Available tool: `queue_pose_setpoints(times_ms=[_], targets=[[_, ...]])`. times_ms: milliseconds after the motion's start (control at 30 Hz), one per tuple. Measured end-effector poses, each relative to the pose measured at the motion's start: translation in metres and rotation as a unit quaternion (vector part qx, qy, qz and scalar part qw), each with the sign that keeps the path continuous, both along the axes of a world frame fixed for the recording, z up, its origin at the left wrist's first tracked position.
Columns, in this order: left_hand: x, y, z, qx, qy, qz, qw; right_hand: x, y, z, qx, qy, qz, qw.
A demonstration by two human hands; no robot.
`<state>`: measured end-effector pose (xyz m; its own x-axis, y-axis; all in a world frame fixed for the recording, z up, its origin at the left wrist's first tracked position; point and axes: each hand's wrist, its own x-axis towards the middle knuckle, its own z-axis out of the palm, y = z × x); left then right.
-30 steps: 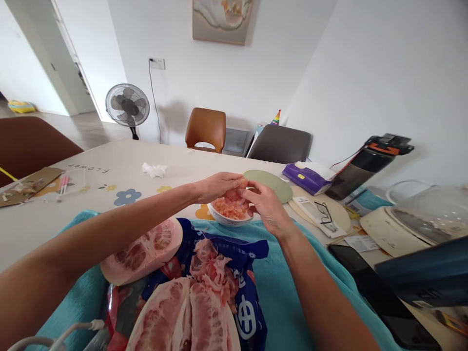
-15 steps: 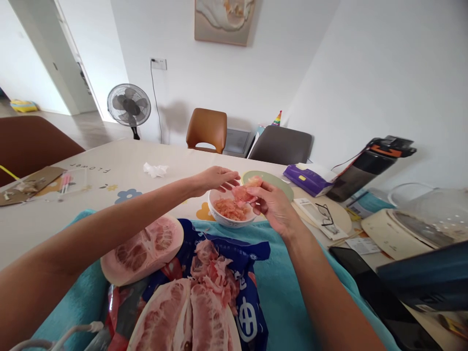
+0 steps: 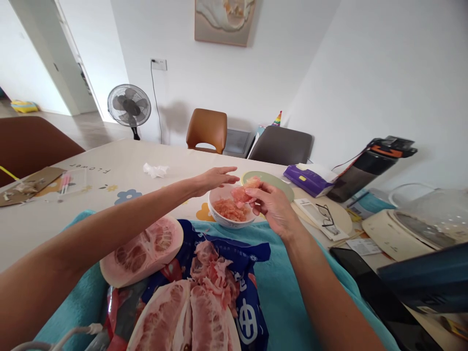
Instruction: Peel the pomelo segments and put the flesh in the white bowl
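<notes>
Between the fingers of my right hand [image 3: 272,204] is a piece of pink pomelo flesh [image 3: 245,193], held above the right side of a white bowl [image 3: 234,224]. Loose pomelo pulp [image 3: 230,209] lies in that bowl. My left hand [image 3: 217,178] hovers over the bowl's far left side, fingers stretched out and holding nothing. Nearer me, a hollowed pomelo rind [image 3: 210,321] rests on a blue printed bag [image 3: 252,297], with peeled membranes [image 3: 215,273] heaped behind it. Another hollowed rind piece [image 3: 146,246] sits to the left, partly covered by my left forearm.
A teal towel [image 3: 288,292] lies under the bag. To the right are a green plate [image 3: 285,185], a purple tissue pack [image 3: 307,179], glasses [image 3: 326,216], a black phone [image 3: 365,278] and a dark bottle [image 3: 360,170]. A crumpled tissue [image 3: 155,170] lies at the back left.
My left hand's fingers have straightened and shifted slightly left, away from the pomelo flesh. The right hand keeps its hold on the piece above the bowl, almost unmoved.
</notes>
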<state>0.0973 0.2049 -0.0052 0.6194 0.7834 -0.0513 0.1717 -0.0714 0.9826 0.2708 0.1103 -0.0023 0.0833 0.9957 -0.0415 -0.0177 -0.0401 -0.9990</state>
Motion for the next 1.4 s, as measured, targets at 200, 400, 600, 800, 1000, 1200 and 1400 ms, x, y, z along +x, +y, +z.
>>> queue_pose_setpoints(times_ms=[200,400,600,800,1000,1200,1400], targets=[[0.002,-0.009,0.003,0.002,-0.031,0.014,0.999,-0.002,-0.001,-0.001,0.009,0.027,0.005,1.000],[0.001,-0.015,0.007,0.006,-0.045,0.012,0.999,-0.006,-0.003,0.001,0.043,0.031,-0.017,0.998],[-0.009,-0.042,0.021,-0.030,-0.107,-0.045,0.993,-0.017,-0.009,0.006,0.120,0.030,-0.036,0.992],[-0.019,-0.075,0.040,0.049,-0.091,0.023,0.994,-0.027,-0.024,0.020,0.153,-0.025,0.025,0.988],[-0.039,-0.123,0.048,0.069,-0.084,0.168,0.980,-0.037,-0.046,0.037,0.180,-0.042,0.083,0.979],[-0.042,-0.147,0.044,0.064,-0.124,0.206,0.969,-0.046,-0.064,0.046,0.185,-0.076,0.103,0.974],[-0.040,-0.155,0.043,0.122,-0.104,0.217,0.963,-0.047,-0.067,0.041,0.234,-0.124,0.096,0.960]])
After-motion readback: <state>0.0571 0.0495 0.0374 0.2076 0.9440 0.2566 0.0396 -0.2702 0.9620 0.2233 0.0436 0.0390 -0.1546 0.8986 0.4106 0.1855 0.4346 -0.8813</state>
